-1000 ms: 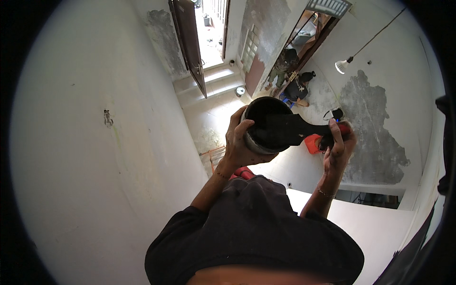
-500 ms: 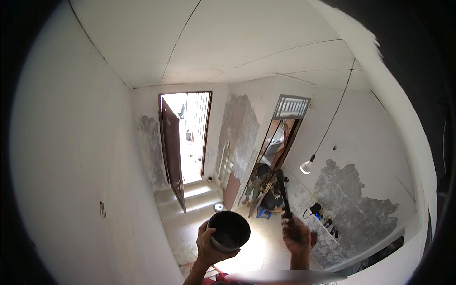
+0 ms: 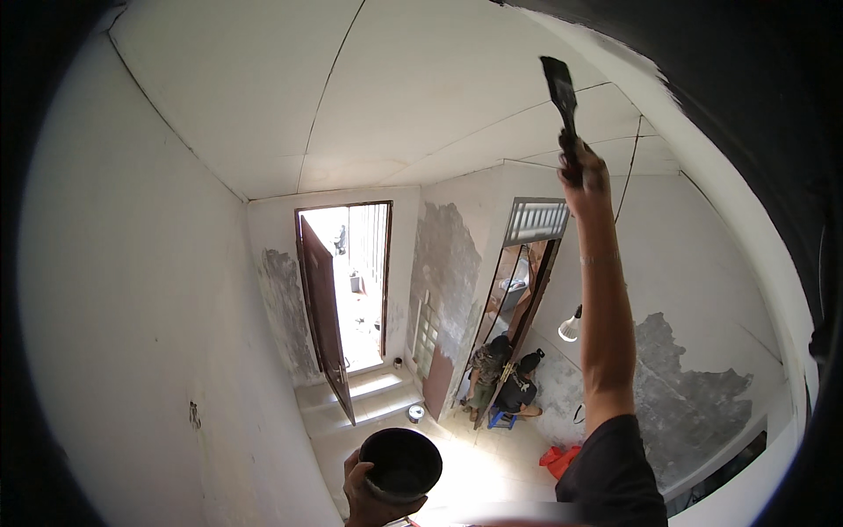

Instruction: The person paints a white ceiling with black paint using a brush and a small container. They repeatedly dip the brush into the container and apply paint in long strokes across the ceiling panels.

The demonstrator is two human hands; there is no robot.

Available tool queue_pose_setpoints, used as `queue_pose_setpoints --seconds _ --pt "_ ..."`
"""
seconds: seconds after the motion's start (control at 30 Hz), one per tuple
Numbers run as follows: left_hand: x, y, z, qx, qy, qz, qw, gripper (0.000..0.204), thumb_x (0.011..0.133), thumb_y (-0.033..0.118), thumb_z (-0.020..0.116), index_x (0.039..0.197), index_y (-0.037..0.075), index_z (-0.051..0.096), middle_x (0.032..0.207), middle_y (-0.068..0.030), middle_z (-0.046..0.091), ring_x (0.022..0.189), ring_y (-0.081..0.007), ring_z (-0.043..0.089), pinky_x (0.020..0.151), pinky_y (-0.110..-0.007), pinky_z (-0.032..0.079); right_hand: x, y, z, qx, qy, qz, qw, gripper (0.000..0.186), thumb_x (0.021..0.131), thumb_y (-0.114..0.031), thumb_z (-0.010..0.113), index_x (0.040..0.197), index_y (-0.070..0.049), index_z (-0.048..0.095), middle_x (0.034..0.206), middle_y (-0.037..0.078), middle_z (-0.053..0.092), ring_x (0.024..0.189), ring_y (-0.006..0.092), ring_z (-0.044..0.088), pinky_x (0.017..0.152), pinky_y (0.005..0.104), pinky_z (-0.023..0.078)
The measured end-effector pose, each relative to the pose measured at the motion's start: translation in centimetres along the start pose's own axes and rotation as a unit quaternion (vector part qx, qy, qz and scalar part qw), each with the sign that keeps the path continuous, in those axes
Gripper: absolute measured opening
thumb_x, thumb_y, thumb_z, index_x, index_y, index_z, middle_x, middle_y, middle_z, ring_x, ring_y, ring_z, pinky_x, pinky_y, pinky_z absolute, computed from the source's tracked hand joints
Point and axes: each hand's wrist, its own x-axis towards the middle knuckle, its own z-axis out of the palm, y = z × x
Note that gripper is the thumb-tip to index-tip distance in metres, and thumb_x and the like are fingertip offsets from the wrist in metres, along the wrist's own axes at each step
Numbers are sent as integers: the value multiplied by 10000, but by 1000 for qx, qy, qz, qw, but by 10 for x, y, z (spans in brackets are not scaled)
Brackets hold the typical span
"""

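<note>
My left hand (image 3: pixel 363 497), low in the picture, is closed around the side and base of a round black bowl (image 3: pixel 397 470). The bowl's open top faces me, and its inside looks dark with a greyish smear on the wall. My right hand (image 3: pixel 587 174) is raised high on a stretched arm, its fingers wrapped round the handle of a dark flat paintbrush (image 3: pixel 560 86). The brush's wide end points up toward the white ceiling (image 3: pixel 457 79). Whether it touches the ceiling, I cannot tell.
A bulb (image 3: pixel 569 328) hangs on a cord behind my right forearm. Far below, two people (image 3: pixel 516 388) are by a doorway, one on a blue stool (image 3: pixel 501 419). A brown door (image 3: pixel 326 316) stands open at the steps. A can (image 3: pixel 415 412) and red cloth (image 3: pixel 557 460) lie on the floor.
My right hand has swung from low beside the bowl up toward the ceiling with the paintbrush. The bowl and my left hand sit slightly lower and further left in view.
</note>
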Motion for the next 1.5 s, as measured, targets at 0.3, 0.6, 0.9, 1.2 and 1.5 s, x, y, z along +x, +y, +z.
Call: queue_pose_setpoints --seconds 0.3,0.6,0.9,1.2,1.5 --pt "15 27 5 260 27 152 953 1088 600 274 1041 1468 116 405 1498 -295 453 1339 -459 543 1099 -542 494 120 3 13 123 73 56 988 93 966 -118 660 1007 -35 677 869 56 706 627 146 532 497 270 335" --pt "19 32 16 220 -8 126 967 1126 618 263 1041 1470 168 311 1491 -257 403 1367 -410 531 1129 -519 490 148 -6 25 162 105 24 981 225 822 -84 631 1027 -2 672 946 87 685 709 162 566 568 240 382" --pt "23 37 16 138 -12 112 984 1152 642 234 1041 1460 233 229 1478 -219 347 1410 -366 506 1180 -471 479 128 8 -4 145 95 60 983 226 795 -97 644 995 -14 708 871 88 719 620 163 524 530 266 363" --pt "31 47 19 186 -19 108 976 1145 652 280 1041 1449 240 219 1465 -220 343 1413 -376 500 1173 -458 485 147 -10 6 149 78 21 985 175 869 -91 609 978 4 707 767 77 659 574 173 479 529 294 364" --pt "22 36 0 223 -34 112 968 1187 649 297 1043 1475 258 191 1458 -214 339 1410 -370 486 1171 -456 470 170 17 7 233 243 26 941 206 809 -100 564 913 54 654 757 137 633 546 193 451 522 285 352"
